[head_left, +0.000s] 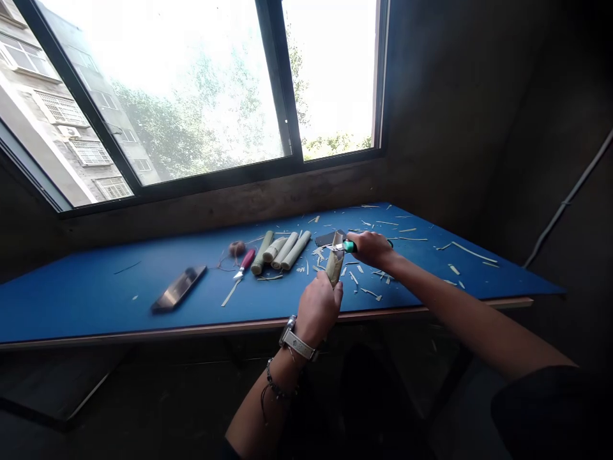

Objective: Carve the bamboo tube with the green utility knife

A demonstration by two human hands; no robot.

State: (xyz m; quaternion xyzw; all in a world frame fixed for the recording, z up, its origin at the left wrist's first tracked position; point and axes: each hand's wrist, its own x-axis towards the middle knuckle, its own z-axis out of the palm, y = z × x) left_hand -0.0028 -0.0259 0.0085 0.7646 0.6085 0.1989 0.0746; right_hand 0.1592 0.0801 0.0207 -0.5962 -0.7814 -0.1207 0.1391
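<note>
So the left hand [318,308] is closed tight around a split piece of bamboo [334,266], which pokes up out of the fist at a tilt, its top end just beside the right hand [371,249]. That right hand is wrapped around a teal-handled knife [350,246], and the blade looks to be right up against the top of the bamboo. Both hands are over the near part of the blue surface [96,300], with bamboo shavings [364,281] scattered all around. Off to the left are four bamboo tubes [283,250] lying side by side, a red-handled knife [247,260], a little ball of twine [236,248] and a flat dark slab [178,289]. A dark block [328,238] sits just behind the teal-handled knife. The left wrist has a watch [294,338] and a beaded bracelet [274,383] on it.
</note>
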